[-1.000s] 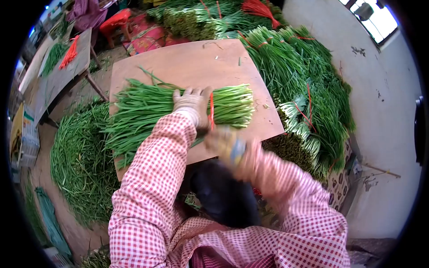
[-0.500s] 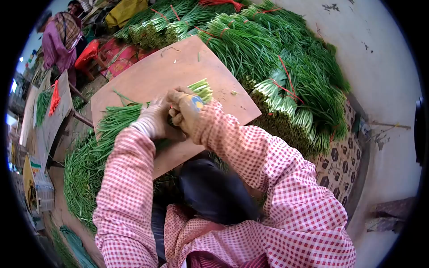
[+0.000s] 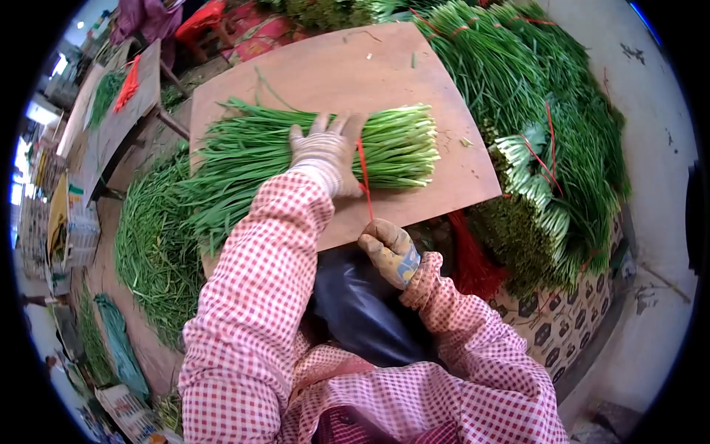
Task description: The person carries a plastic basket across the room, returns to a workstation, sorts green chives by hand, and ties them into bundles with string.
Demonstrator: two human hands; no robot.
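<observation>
A thick bunch of green garlic chives (image 3: 403,140) lies across a brown board (image 3: 451,89), its pale cut ends to the right. My gloved left hand (image 3: 325,152) presses over the bunch near its middle, fingers apart and curving over its far side. A red tie (image 3: 363,166) crosses the bunch just right of that hand and runs taut towards me. At the board's near edge, my gloved right hand (image 3: 392,251) is closed in a pinch on the tie's end.
Tied bunches of chives (image 3: 562,140) are piled on the right, beside the wall. Loose greens (image 3: 159,251) lie heaped on the left. Red ties (image 3: 473,259) hang below the board's near right edge. Another table (image 3: 126,126) stands at left, with a person's purple clothing (image 3: 144,18) behind it.
My hands, close together over the bunch before, are now apart. My right hand has moved down towards me, drawing the red tie taut. The left is now spread on the bunch.
</observation>
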